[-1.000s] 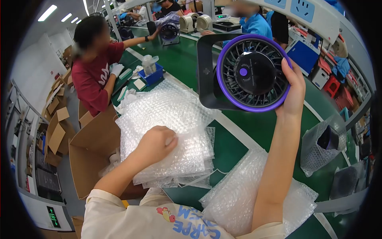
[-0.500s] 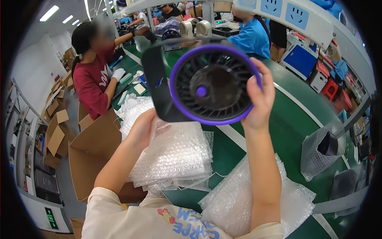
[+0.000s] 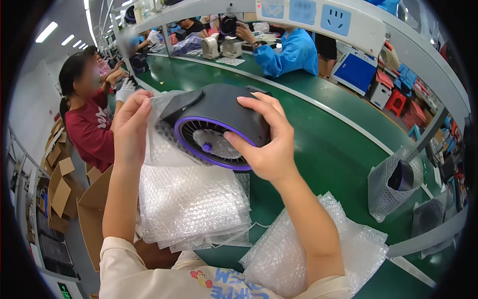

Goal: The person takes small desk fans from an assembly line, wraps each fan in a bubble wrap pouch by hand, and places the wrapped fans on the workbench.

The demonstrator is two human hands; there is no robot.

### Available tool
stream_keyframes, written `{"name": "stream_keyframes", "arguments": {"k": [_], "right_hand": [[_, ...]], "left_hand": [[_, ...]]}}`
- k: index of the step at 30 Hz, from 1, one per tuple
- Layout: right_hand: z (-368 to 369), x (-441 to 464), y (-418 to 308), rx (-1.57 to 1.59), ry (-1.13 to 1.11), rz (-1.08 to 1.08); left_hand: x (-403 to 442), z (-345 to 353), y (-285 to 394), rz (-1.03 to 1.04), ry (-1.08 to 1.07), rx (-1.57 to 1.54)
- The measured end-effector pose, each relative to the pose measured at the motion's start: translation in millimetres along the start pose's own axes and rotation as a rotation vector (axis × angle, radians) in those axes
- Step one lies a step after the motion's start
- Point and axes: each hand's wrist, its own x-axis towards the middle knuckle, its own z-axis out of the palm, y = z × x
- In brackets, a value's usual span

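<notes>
My right hand grips a black fan with a purple ring around its grille, thumb at the front rim and fingers over the housing. Between the pinched fingers of my left hand is the edge of a clear bubble wrap bag. The fan's flat base end is at the bag's upper part; whether it is inside the mouth I cannot tell. Beneath both lies a stack of bubble wrap bags on the green table.
Another bubble wrap pile lies near my right forearm. At the right stands a bubble wrap bag with a dark item inside. An open cardboard box is at my left. Co-workers sit across and to the left; a socket rail runs above.
The fan has tilted and moved left and down, its grille now facing lower. My left hand has risen from the stack, lifting a bubble wrap bag to the fan.
</notes>
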Motion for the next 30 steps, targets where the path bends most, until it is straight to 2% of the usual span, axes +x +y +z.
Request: {"name": "stream_keyframes", "arguments": {"k": [1,3,4,5,8,10,12,14,16,17,18,20,21,24,25,27,29,30], "right_hand": [[3.0,-1.7,-1.6,-0.042,0.040,-0.015],[13.1,-8.6,4.3,0.164,0.190,0.130],[16.4,-9.6,6.3,0.270,0.264,0.194],[16.6,-10.6,2.3,0.301,0.297,0.212],[13.6,-3.6,-12.7,0.665,0.429,0.483],[5.0,3.0,-9.0,0.742,0.507,0.468],[-1.1,9.5,-18.1,0.883,0.585,0.520],[4.0,3.3,-22.6,0.738,0.550,0.422],[10.1,-6.9,-7.6,0.354,0.370,0.157],[10.4,-8.6,-10.3,0.274,0.290,0.100],[11.4,-8.3,-13.1,0.207,0.204,0.074],[11.9,-10.1,-16.9,0.295,0.077,0.252],[13.6,-12.8,-11.9,0.300,0.078,0.256],[14.7,-10.0,-14.3,0.472,0.333,0.474],[10.5,-5.1,-25.0,0.770,0.379,0.696],[12.2,-12.3,-15.8,0.497,0.428,0.591],[16.8,-14.3,-15.2,0.302,0.466,0.456],[15.8,-15.2,-11.5,0.208,0.415,0.363]], "left_hand": [[-4.4,10.4,6.1,0.165,-0.038,0.268],[-18.5,30.8,14.7,0.503,-0.117,0.799],[-30.1,45.4,17.9,0.500,-0.128,0.877],[-38.0,50.7,13.1,0.522,-0.162,0.873],[-72.3,59.9,-1.1,0.592,-0.287,0.858],[-102.5,63.9,0.0,0.626,-0.409,0.833],[-101.5,60.9,0.6,0.623,-0.350,0.749],[-80.6,62.2,12.5,0.640,-0.228,0.678],[-59.8,66.9,31.4,0.659,-0.087,0.596],[-52.6,68.7,37.5,0.710,-0.100,0.605],[-46.0,70.6,43.2,0.762,-0.113,0.614],[-46.0,79.7,49.6,0.843,-0.138,0.568],[-51.2,82.1,48.3,0.835,-0.262,0.541],[-75.8,92.6,27.5,0.836,-0.665,0.485],[-83.6,96.3,18.6,0.790,-0.688,0.472],[-95.1,100.2,6.5,0.691,-0.728,0.444],[-88.1,101.2,19.5,0.705,-0.624,0.376],[-83.4,100.7,25.9,0.708,-0.571,0.345]]}}
